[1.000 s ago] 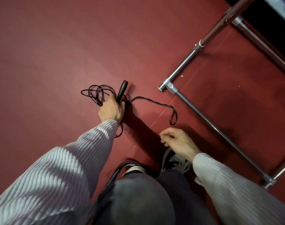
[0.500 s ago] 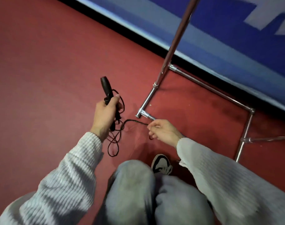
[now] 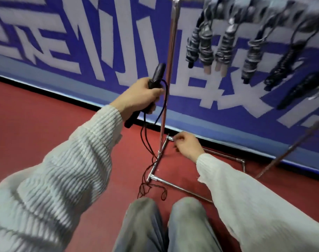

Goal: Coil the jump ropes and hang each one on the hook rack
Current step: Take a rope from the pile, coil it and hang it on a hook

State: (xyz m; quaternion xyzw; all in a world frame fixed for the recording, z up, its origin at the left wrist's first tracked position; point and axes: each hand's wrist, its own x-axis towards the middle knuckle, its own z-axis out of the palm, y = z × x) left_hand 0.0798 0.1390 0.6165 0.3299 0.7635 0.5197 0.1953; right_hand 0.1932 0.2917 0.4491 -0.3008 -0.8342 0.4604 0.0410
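The left hand (image 3: 136, 96) was wrapped tight around the black handles (image 3: 156, 77) of a jump rope (image 3: 147, 148), raised in front of the rack's upright pole (image 3: 168, 73). The thin black cord hung down from the fist in loose loops and trailed onto the red floor (image 3: 46, 113) beside the chrome base bar (image 3: 180, 188). The right hand (image 3: 186, 145) sat lower, fingers curled; I couldn't tell whether it pinched anything. Several coiled ropes (image 3: 206, 46) already hung in a row at the upper right, blurred, before the blue-and-white wall banner (image 3: 100, 42).
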